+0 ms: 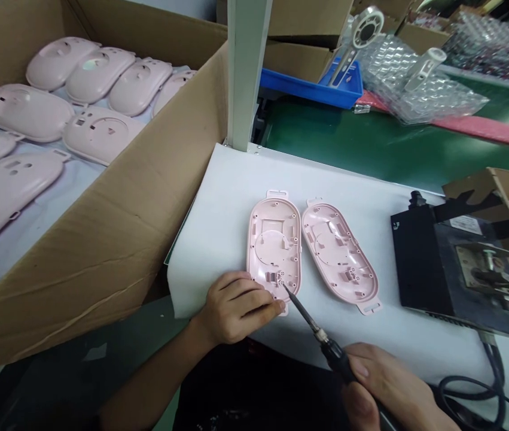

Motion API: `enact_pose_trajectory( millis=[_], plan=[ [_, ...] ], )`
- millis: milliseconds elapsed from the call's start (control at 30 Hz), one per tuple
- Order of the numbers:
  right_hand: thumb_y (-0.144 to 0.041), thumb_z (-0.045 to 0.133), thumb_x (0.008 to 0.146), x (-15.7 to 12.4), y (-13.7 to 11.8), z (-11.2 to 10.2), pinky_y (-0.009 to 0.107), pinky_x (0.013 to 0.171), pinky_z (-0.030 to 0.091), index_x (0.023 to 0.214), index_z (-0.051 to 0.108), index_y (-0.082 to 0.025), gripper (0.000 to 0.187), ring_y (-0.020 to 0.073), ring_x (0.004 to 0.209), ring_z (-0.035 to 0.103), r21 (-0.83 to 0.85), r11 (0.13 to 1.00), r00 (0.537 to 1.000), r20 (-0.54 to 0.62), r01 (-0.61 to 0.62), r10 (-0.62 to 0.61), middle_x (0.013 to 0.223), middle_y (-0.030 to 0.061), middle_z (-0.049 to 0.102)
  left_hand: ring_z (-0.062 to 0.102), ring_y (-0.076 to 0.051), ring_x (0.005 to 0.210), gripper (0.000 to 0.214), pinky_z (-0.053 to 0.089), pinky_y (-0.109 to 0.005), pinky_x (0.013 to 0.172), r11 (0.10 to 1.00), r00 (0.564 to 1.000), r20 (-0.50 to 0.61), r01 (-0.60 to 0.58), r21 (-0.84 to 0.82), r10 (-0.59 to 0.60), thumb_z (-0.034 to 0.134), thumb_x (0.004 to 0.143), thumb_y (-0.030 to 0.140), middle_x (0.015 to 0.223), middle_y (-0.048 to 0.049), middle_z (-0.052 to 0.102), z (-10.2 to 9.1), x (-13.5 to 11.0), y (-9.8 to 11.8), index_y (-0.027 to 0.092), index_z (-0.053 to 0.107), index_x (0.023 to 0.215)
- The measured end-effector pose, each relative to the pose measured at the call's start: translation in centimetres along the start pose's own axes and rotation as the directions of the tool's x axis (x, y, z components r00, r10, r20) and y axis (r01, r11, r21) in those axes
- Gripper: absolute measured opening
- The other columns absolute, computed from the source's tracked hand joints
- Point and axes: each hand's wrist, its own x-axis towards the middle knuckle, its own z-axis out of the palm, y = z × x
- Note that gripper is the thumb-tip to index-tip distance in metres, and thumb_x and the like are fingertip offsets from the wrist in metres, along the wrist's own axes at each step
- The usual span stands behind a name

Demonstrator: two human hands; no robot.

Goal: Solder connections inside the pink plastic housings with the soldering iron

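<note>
The person's left hand (236,308) sits at the bottom center of the frame, fingers curled and closed over the lower end of a pink plastic shell (276,239), gripping it and partly covering it. The shell lies hollow side up on a white foam sheet (218,239). The right hand (384,383), at the lower right and cut off by the frame's bottom edge, is closed around the black handle of a soldering iron (326,341). The iron's thin tip reaches a cluster of small holes near the hand on the shell; whether it actually touches is hard to make out.

A second pink shell (339,257) lies just to the right, also hollow side up. Farther right stands a black machine (420,269), cut off by the frame's edge, with a black cable (469,395) looping below it.

At the upper left, an open cardboard box (101,239) holds rows of rounded pink covers (27,112), some cut off by the frame. At the top are a white post (245,72), a blue tray (312,90), and a bubble wrap bag (415,78) on a green surface (362,140).
</note>
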Motion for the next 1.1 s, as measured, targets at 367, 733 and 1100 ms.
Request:
enact_pose_trajectory(
  millis=[367, 733, 1100],
  plan=[
    [0.010, 0.066, 0.078, -0.7, 1.3, 2.1, 0.029, 0.062, 0.052, 0.091, 0.065, 0.001, 0.017, 0.0132, 0.077, 0.062, -0.122, 0.990, 0.988, -0.124, 0.075, -0.090, 0.080, 0.0084, 0.063, 0.058, -0.009, 0.088, 0.027, 0.050, -0.031, 0.085, 1.000, 1.000, 0.009, 0.001, 0.002, -0.001, 0.081, 0.080, 0.015, 0.094, 0.0081, 0.068, -0.1, 0.0, 0.0, 0.022, 0.074, 0.105],
    [0.016, 0.068, 0.070, -1.2, 1.6, 2.2, 0.029, 0.056, 0.049, 0.092, 0.067, 0.002, 0.027, 0.0146, 0.072, 0.061, -0.086, 0.995, 0.989, -0.127, 0.059, -0.069, 0.078, 0.0103, 0.061, 0.058, -0.010, 0.089, 0.025, 0.050, -0.032, 0.086, 1.000, 1.000, 0.008, 0.003, 0.008, -0.003, 0.080, 0.081, 0.014, 0.095, 0.0083, 0.068, 0.0, -0.1, -0.1, 0.023, 0.074, 0.105],
    [0.019, 0.068, 0.068, -0.6, 1.1, 2.1, 0.028, 0.059, 0.048, 0.094, 0.067, 0.002, 0.031, 0.0131, 0.074, 0.060, -0.072, 0.996, 0.994, -0.092, 0.045, -0.051, 0.078, 0.0094, 0.060, 0.058, -0.010, 0.090, 0.029, 0.050, -0.032, 0.087, 1.000, 1.000, 0.014, 0.001, -0.003, -0.001, 0.081, 0.080, 0.015, 0.097, 0.0079, 0.068, 0.1, -0.3, -0.2, 0.022, 0.074, 0.107]
  ],
)
